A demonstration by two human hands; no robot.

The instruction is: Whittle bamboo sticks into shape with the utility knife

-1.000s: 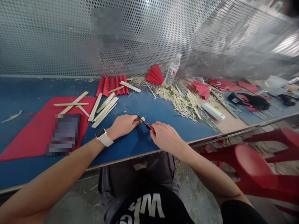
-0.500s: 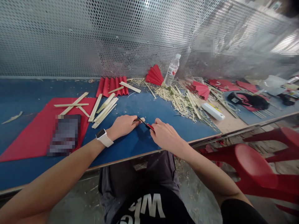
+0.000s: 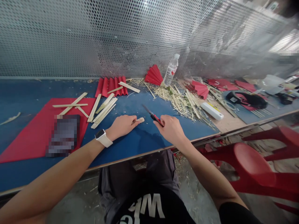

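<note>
My left hand, with a white-banded watch at the wrist, is closed around a pale strip that looks like split bamboo; only its short end sticks out past the fingers. In my right hand is a knife with a red and black handle, its dark blade pointing up and left. The blade is apart from the strip, a little above and to its right. Several more flat bamboo strips lie on the blue table beyond my left hand.
Pleated red paper, a red paper fan and a water bottle stand at the back. Shavings heap right, near a white tool. A red sheet lies left under a blurred dark object. Red stools stand right.
My right hand has drawn the knife away from the strip, up and to the right, so the strip's end now shows. My left hand stays nearly in place.
</note>
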